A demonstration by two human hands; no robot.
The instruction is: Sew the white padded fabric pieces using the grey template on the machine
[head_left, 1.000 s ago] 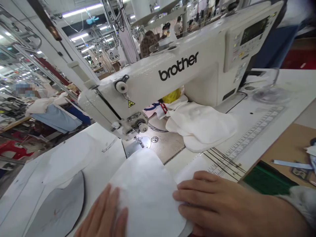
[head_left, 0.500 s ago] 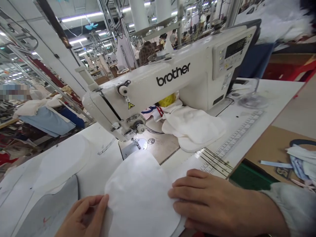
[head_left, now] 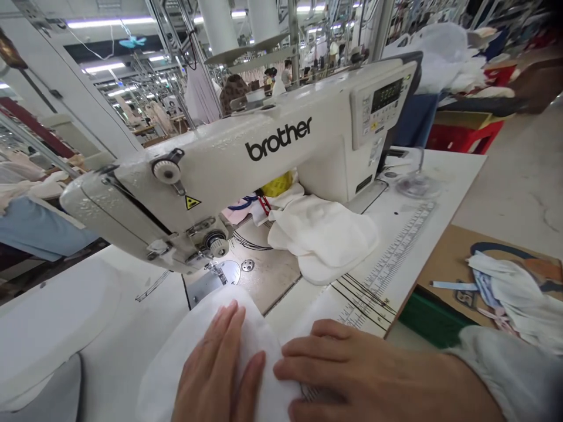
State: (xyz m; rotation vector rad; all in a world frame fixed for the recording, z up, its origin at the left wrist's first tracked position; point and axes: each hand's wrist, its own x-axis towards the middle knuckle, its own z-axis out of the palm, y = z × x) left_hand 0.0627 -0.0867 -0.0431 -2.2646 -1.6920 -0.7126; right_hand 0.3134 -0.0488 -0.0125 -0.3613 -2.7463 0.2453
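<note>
Cloth [head_left: 165, 363] under left grip [head_left: 215, 366], touching right grip [head_left: 347, 369]

Tube lights [head_left: 112, 23] lit overhead; teal fan [head_left: 132, 42] nearby; white pillar [head_left: 81, 97] at left; pale floor [head_left: 523, 202] at right.

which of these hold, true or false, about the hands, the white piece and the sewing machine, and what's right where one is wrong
1. The left hand lies on the white piece. True.
2. The right hand is holding a pair of scissors. False: its fingertips are at the white piece's right edge.
3. A ruler scale runs along the tabletop. True.
4. The lettering on the sewing machine is red. False: it is black.
5. A grey piece shows at the lower left. True.
</note>
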